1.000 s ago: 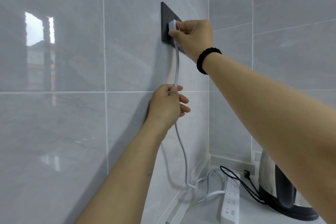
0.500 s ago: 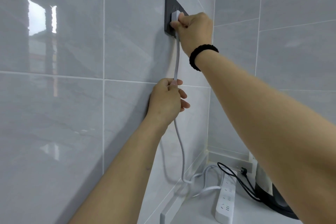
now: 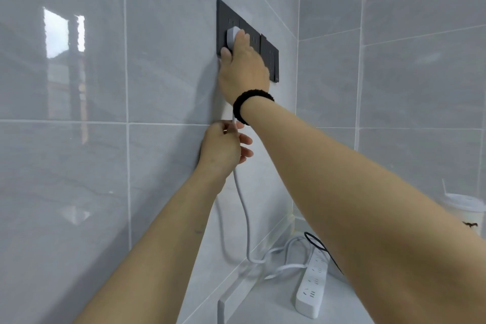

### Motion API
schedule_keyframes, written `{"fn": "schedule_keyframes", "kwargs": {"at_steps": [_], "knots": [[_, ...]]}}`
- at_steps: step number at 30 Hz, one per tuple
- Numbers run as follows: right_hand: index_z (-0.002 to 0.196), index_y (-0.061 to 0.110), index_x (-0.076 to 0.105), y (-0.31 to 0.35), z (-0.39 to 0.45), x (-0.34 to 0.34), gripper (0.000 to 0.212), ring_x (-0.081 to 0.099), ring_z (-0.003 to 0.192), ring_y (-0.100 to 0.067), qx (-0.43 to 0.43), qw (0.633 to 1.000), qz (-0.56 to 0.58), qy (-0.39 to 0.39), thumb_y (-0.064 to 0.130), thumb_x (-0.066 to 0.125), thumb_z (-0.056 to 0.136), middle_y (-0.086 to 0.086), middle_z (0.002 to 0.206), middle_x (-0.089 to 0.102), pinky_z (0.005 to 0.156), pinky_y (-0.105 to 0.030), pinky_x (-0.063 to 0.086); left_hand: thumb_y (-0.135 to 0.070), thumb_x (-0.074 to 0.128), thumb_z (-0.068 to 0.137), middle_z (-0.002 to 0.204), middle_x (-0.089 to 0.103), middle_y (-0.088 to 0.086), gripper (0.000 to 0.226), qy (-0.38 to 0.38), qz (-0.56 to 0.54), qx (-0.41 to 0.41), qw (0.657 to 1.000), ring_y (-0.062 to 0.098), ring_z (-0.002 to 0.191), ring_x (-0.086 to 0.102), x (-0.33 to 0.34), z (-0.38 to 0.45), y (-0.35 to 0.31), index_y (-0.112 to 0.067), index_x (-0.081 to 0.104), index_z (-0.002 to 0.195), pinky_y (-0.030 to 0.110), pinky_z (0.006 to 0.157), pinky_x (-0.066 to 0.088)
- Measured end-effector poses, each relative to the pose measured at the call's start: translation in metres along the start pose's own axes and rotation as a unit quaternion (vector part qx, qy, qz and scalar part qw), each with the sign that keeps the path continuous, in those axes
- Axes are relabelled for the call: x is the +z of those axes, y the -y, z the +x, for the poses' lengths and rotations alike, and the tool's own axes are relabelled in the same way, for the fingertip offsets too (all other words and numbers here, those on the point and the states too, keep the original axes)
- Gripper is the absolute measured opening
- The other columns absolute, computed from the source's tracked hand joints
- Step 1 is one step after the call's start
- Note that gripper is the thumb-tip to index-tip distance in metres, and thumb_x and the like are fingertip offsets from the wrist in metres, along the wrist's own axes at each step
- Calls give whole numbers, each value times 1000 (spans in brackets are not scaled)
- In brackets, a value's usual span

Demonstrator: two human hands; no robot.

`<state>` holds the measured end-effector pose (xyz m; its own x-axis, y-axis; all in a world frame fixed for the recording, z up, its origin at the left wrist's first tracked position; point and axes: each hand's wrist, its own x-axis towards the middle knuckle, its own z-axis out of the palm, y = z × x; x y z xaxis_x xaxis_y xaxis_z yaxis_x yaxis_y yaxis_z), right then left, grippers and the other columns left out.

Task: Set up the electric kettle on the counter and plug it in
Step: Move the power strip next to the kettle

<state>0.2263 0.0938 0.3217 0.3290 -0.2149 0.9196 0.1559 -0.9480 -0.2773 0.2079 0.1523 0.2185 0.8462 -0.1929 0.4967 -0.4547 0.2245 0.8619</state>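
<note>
**A:** How far along are you, reading the frame from the left?

**B:** The left side is only glossy grey wall tile (image 3: pixel 65 166) with a window reflection in the upper left. At centre, your left hand (image 3: pixel 221 151) pinches the white cord (image 3: pixel 243 213) just under your right wrist, thumb and forefinger closed on it, the other fingers loosely spread. Above it, your right hand (image 3: pixel 243 66) wraps the white plug (image 3: pixel 232 35), thumb under and fingers over, holding it against the dark wall socket panel (image 3: pixel 223 18) in the upper centre. It looks seated or nearly so; I judge the wall end almost done.

**A:** And what's left?

**B:** That cord runs down to the white power strip (image 3: pixel 314 284) lying on the counter (image 3: pixel 265 302) at lower centre-right. A thin black cable (image 3: pixel 319 244) loops just beside the strip, but your right forearm hides where it ends, so I cannot tell whether it is plugged into the strip. The kettle itself is out of view here, probably behind that arm. So you should check that it sits on the counter and that its lead is in.

**A:** The room?

**B:** A tiled corner, a pale counter with a low upstand, and at the right edge a white lidded cup (image 3: pixel 465 208) with a straw.
</note>
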Motion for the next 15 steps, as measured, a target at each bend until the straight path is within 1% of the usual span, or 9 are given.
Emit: {"fn": "schedule_keyframes", "kwargs": {"at_steps": [2, 4, 6, 8, 10, 12, 13, 14, 15], "knots": [[152, 12, 9, 0, -2, -1, 57, 20, 145, -24, 11, 999, 25, 43, 31, 31, 102, -4, 160, 14, 112, -41, 25, -17, 32, 102, 69, 62, 0, 25, -6, 4, 6, 1000, 12, 44, 55, 1, 0, 1, -16, 53, 87, 24, 53, 44], [152, 12, 3, 1, -3, -4, 61, 9, 148, -23, 19, 996, 45, 71, 32, 31, 102, -2, 161, 5, 117, -42, 18, -18, 32, 102, 69, 61, 0, 26, -9, 3, 10, 1000, 11, 44, 55, 1, -1, 2, -17, 54, 88, 23, 51, 43], [152, 11, 0, 4, -5, -8, 64, 4, 148, -22, 30, 993, 65, 89, 36, 31, 101, -2, 162, 1, 119, -44, 14, -18, 32, 102, 67, 61, 0, 26, -9, 5, 13, 1000, 11, 43, 54, 2, -2, 4, -17, 55, 89, 22, 49, 41], [152, 9, -3, 6, -11, -11, 68, 2, 148, -22, 37, 990, 81, 110, 38, 31, 101, -3, 162, -3, 119, -44, 13, -17, 33, 101, 66, 60, -1, 25, -8, 14, 16, 1000, 9, 42, 54, 2, -4, 6, -15, 55, 88, 20, 47, 41], [151, 8, -3, 6, -22, -10, 67, 4, 148, -22, 26, 989, 76, 124, 35, 32, 101, -4, 161, -5, 118, -44, 17, -17, 34, 100, 65, 59, -1, 24, -4, 25, 19, 999, 7, 40, 53, 4, -6, 10, -10, 55, 93, 17, 43, 41], [152, 8, -2, 4, -36, -11, 65, 11, 147, -21, 9, 987, 75, 138, 28, 32, 100, -4, 161, -7, 116, -42, 21, -14, 33, 99, 62, 58, -1, 23, -5, 25, 24, 999, 5, 37, 50, 9, -11, 16, -7, 55, 98, 15, 40, 39], [152, 9, 0, 2, -43, -12, 64, 18, 145, -22, 6, 985, 85, 147, 24, 33, 100, -4, 161, -7, 114, -37, 25, -12, 32, 98, 60, 56, -1, 23, -4, 22, 27, 999, 5, 35, 47, 11, -14, 20, -7, 55, 99, 15, 39, 38], [152, 9, 2, 0, -48, -14, 63, 29, 140, -24, 5, 983, 97, 154, 18, 33, 99, -4, 161, -4, 108, -32, 30, -10, 32, 96, 58, 55, -1, 23, -3, 17, 31, 999, 5, 34, 45, 14, -17, 23, -6, 54, 98, 15, 39, 37], [152, 10, 9, -1, -54, -15, 61, 41, 129, -26, 10, 982, 108, 154, 11, 34, 96, -5, 161, 5, 98, -29, 35, -8, 32, 95, 57, 53, -1, 22, -2, 10, 35, 999, 6, 33, 42, 16, -19, 28, -6, 54, 96, 15, 39, 35]]}}
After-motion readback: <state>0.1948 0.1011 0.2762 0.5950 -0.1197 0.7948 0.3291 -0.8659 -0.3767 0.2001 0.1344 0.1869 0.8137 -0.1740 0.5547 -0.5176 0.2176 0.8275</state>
